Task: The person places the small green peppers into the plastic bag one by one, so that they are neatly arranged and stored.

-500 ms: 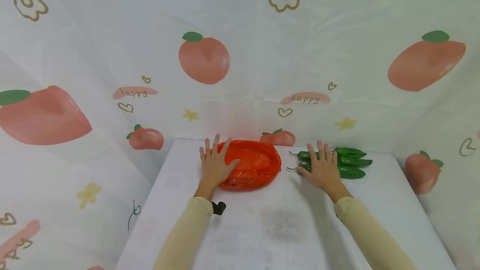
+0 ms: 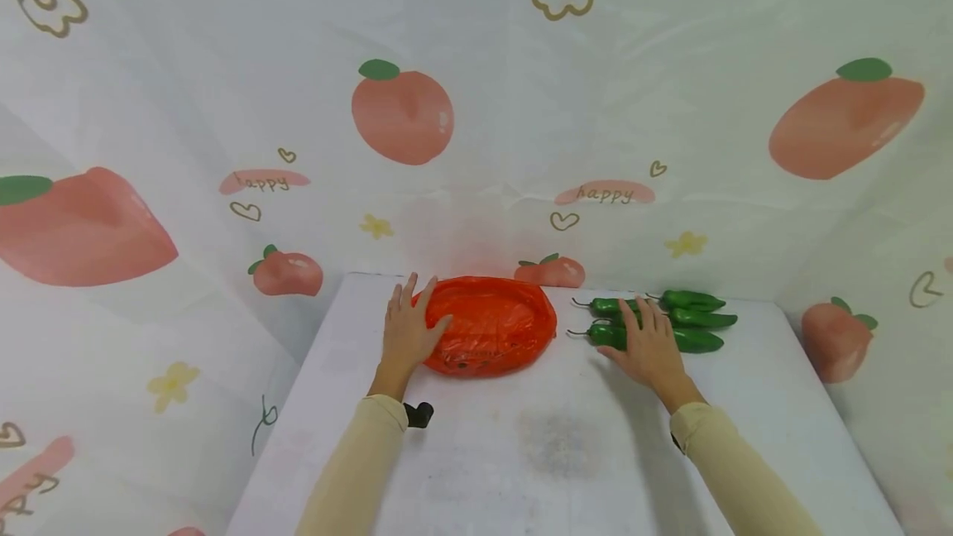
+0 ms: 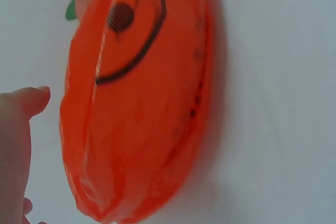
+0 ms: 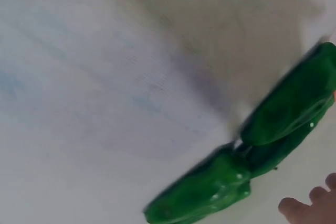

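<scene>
Bag [image 2: 495, 325] on the table [image 2: 491, 470], left of the peppers [image 2: 702, 318], wall sheet [image 2: 484, 31] behind both.

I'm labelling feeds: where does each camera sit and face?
Head: worn on head, facing forward-down at red bag and green peppers; left hand, right hand, sleeves show.
Left wrist: on wrist, facing bag; part of hand shows.
Right wrist: on wrist, facing peppers; fingertips show.
Head and left wrist share the bag.

On a white table [image 2: 506, 478], the left hand [image 2: 405, 333] is at the left edge of a red plastic bag [image 2: 499, 325] — the right hand [image 2: 649, 347] partly covers green peppers [image 2: 700, 342], before a fruit-printed sheet [image 2: 484, 15].
</scene>
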Available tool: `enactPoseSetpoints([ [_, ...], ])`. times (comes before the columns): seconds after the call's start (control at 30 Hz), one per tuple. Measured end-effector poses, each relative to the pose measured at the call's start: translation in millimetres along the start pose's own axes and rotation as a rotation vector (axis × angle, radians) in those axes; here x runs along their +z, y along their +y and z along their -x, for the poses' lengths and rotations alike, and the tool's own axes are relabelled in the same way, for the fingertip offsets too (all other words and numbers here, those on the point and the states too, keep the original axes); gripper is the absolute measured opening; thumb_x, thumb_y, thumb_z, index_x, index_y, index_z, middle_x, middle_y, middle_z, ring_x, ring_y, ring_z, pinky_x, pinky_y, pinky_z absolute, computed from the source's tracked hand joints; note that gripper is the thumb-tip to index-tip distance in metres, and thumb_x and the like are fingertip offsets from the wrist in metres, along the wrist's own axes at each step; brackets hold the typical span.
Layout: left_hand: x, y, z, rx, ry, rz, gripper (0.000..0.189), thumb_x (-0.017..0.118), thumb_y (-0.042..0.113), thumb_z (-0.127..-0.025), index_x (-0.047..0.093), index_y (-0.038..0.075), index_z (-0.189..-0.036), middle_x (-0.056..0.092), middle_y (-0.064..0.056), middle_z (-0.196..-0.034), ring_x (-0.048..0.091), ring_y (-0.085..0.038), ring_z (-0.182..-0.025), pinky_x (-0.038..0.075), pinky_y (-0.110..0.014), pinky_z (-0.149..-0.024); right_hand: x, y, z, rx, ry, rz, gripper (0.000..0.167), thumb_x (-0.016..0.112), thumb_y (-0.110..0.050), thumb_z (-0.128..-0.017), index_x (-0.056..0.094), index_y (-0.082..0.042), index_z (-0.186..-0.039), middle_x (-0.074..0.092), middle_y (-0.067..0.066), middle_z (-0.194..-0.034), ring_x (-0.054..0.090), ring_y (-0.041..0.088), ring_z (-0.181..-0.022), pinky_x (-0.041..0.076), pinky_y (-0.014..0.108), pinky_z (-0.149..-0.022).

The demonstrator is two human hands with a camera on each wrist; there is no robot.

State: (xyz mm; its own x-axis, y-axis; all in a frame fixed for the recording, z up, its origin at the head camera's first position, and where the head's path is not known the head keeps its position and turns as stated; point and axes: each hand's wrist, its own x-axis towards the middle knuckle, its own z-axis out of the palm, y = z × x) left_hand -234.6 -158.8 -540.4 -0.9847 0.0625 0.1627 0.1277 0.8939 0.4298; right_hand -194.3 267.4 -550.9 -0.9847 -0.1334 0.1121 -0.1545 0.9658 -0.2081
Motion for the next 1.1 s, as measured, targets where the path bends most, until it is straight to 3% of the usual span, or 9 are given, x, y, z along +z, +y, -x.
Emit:
enactPoseSetpoints([
  [0.17, -2.1, -12.2, 1.5, -0.025, -0.008, 0.063, 0.074, 0.065, 0.046, -0.096, 0.031, 0.031, -0.16, 0.015, -0.01, -0.172, 0.016, -0.047, -0.155, 0.027, -0.072, -0.12, 5, 3, 3.2, 0.051, 0.002, -0.048, 0.097, 0.073, -0.053, -0.089, 0.028, 0.001, -0.156, 0.025, 0.037, -0.158, 0.03, 0.06, -0.141, 0.03, 0.074, -0.115],
  [0.4, 0.0, -32.6, 4.8, -0.044, 0.061, 0.203, 0.065, 0.067, 0.037, -0.096, 0.044, 0.024, -0.155, 0.026, -0.005, -0.169, 0.029, -0.036, -0.152, 0.042, -0.062, -0.116, 15, 8, 6.3, 0.07, 0.042, -0.13, 0.088, 0.072, -0.048, -0.092, 0.035, 0.003, -0.153, 0.028, 0.036, -0.156, 0.032, 0.058, -0.139, 0.038, 0.074, -0.107],
  [0.57, -1.0, -39.3, 6.3, -0.053, 0.077, 0.291, 0.061, 0.069, 0.033, -0.095, 0.049, 0.02, -0.151, 0.031, -0.007, -0.166, 0.033, -0.036, -0.149, 0.039, -0.061, -0.118, 21, 12, 9.5, 0.071, 0.129, -0.21, 0.077, 0.078, -0.037, -0.089, 0.045, 0.005, -0.145, 0.035, 0.036, -0.15, 0.036, 0.058, -0.135, 0.036, 0.075, -0.108],
  [0.77, 5.1, -49.5, 3.1, -0.099, 0.079, 0.358, 0.058, 0.069, 0.031, -0.096, 0.051, 0.02, -0.15, 0.037, -0.01, -0.163, 0.035, -0.036, -0.149, 0.035, -0.061, -0.121, 23, 14, 10.5, 0.083, 0.162, -0.258, 0.07, 0.08, -0.033, -0.089, 0.05, 0.004, -0.14, 0.042, 0.037, -0.142, 0.041, 0.057, -0.127, 0.04, 0.072, -0.105],
  [1.1, 11.1, -60.8, 8.7, -0.192, -0.005, 0.534, 0.055, 0.07, 0.033, -0.098, 0.052, 0.021, -0.148, 0.042, -0.01, -0.158, 0.042, -0.036, -0.144, 0.045, -0.057, -0.115, 32, 16, 12.1, 0.102, 0.157, -0.271, 0.064, 0.08, -0.029, -0.088, 0.054, 0.007, -0.135, 0.044, 0.038, -0.138, 0.043, 0.057, -0.123, 0.041, 0.07, -0.103],
])
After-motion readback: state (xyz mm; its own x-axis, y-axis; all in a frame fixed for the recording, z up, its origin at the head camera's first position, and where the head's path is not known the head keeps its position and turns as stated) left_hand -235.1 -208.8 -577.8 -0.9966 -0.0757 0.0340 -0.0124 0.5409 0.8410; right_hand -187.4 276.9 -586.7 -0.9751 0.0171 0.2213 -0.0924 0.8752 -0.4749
